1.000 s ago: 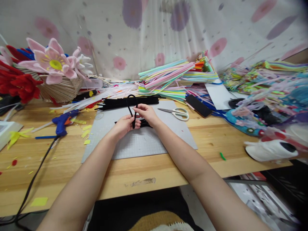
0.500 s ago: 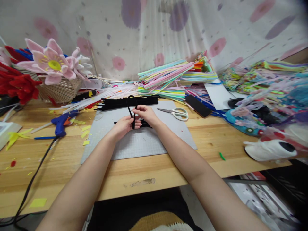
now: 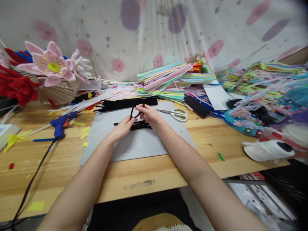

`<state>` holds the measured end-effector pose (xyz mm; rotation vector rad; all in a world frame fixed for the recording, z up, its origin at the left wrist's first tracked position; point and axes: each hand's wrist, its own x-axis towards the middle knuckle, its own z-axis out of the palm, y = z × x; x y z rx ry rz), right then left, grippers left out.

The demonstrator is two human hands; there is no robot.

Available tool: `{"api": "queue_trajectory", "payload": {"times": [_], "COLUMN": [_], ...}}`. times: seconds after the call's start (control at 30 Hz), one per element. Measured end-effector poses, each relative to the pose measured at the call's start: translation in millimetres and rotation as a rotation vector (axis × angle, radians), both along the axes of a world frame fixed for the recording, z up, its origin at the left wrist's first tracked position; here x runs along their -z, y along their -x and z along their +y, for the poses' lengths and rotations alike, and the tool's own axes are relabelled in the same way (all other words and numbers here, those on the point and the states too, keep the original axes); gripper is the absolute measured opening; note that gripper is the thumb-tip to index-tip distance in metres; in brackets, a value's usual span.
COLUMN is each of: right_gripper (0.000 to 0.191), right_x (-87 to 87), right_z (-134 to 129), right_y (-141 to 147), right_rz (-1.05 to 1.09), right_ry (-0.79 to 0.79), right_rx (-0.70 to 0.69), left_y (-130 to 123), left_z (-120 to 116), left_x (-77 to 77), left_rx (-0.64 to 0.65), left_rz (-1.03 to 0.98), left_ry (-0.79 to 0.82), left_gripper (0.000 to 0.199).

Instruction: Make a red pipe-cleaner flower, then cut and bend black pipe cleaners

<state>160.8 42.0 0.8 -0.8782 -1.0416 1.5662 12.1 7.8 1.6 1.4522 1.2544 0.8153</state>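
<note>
A bent black pipe cleaner (image 3: pixel 132 112) is held between both hands above the grey cutting mat (image 3: pixel 141 147). My left hand (image 3: pixel 124 126) pinches it low on the left side. The fingers of my right hand (image 3: pixel 147 114) are closed on it a little higher, to the right. Beneath the hands, several shorter black pipe cleaners (image 3: pixel 141 125) lie on the mat. A thick bundle of black pipe cleaners (image 3: pixel 127 103) rests along the mat's far edge. Scissors with pale handles (image 3: pixel 179 115) lie right of my right hand.
To the left lies a blue glue gun (image 3: pixel 61 125) with its cord, near yellow scraps (image 3: pixel 85 136). Pink and red fuzzy flowers (image 3: pixel 53 65) stand behind it. Coloured pipe cleaners (image 3: pixel 166 75) are piled at the back. A dark phone (image 3: pixel 196 106) and a white spool (image 3: pixel 268 150) lie on the right.
The tall upright loop of the black pipe cleaner has come down and now spans between the hands. My right hand has turned, and the short pieces on the mat show more.
</note>
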Motion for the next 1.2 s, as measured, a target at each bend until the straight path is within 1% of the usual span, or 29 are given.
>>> {"api": "queue_trajectory", "payload": {"times": [0.07, 0.1, 0.17, 0.23, 0.33, 0.43, 0.5, 0.57, 0.63, 0.7, 0.73, 0.8, 0.87, 0.9, 0.97, 1.07, 1.2], "right_gripper": [0.032, 0.033, 0.035, 0.034, 0.032, 0.033, 0.033, 0.030, 0.023, 0.015, 0.014, 0.018, 0.024, 0.027, 0.033, 0.039, 0.035], "right_x": [-3.6, -5.0, -5.9, -3.6, 3.8, 10.7, 12.5, 11.2, 6.8, 0.7, -2.5, -8.0, -11.4, -12.3, -12.2, -9.6, -9.5], "right_z": [1.6, 2.6, 5.0, 8.4, 13.4, 16.0, 16.5, 17.0, 17.3, 16.2, 14.4, 8.2, -0.7, -5.2, -12.7, -17.1, -15.6], "right_y": [-5.3, -8.0, -13.3, -17.8, -21.4, -19.3, -16.8, -18.1, -28.5, -51.2, -66.6, -100.9, -131.8, -143.5, -156.9, -158.3, -155.6], "right_rz": [0.070, 0.086, 0.077, 0.018, -0.096, -0.177, -0.224, -0.296, -0.431, -0.662, -0.823, -1.215, -1.521, -1.617, -1.716, -1.775, -1.869], "right_ry": [0.049, 0.064, 0.079, 0.075, 0.030, -0.011, -0.019, -0.028, -0.060, -0.128, -0.174, -0.247, -0.189, -0.130, -0.055, -0.035, -0.001], "right_rx": [0.029, 0.045, 0.080, 0.133, 0.256, 0.362, 0.397, 0.402, 0.383, 0.370, 0.377, 0.399, 0.313, 0.268, 0.191, 0.179, 0.160], "left_y": [1.7, 2.4, 3.8, 5.1, 6.3, 5.6, 5.1, 6.1, 9.5, 15.1, 18.3, 24.5, 29.2, 30.8, 32.2, 31.3, 29.6], "left_z": [1.1, 1.7, 2.5, 3.2, 4.2, 5.2, 5.9, 7.0, 8.4, 10.0, 10.9, 12.4, 13.8, 14.5, 15.9, 17.2, 16.9], "left_x": [1.8, 2.5, 3.1, 3.2, 3.8, 5.2, 5.9, 6.0, 5.2, 3.5, 2.3, -0.1, -1.7, -2.0, -1.1, 2.6, 7.3], "left_rx": [0.036, 0.060, 0.082, 0.080, 0.071, 0.087, 0.088, 0.072, 0.049, 0.036, 0.029, 0.020, 0.014, 0.013, 0.010, 0.020, 0.043], "left_rz": [0.290, 0.405, 0.549, 0.638, 0.692, 0.639, 0.608, 0.613, 0.644, 0.688, 0.711, 0.754, 0.794, 0.814, 0.854, 0.914, 0.950], "left_ry": [-0.157, -0.202, -0.242, -0.247, -0.243, -0.242, -0.247, -0.254, -0.259, -0.260, -0.262, -0.267, -0.274, -0.276, -0.283, -0.297, -0.318], "left_gripper": [0.016, 0.017, 0.020, 0.023, 0.026, 0.029, 0.030, 0.031, 0.031, 0.030, 0.030, 0.030, 0.030, 0.030, 0.031, 0.030, 0.028]}}
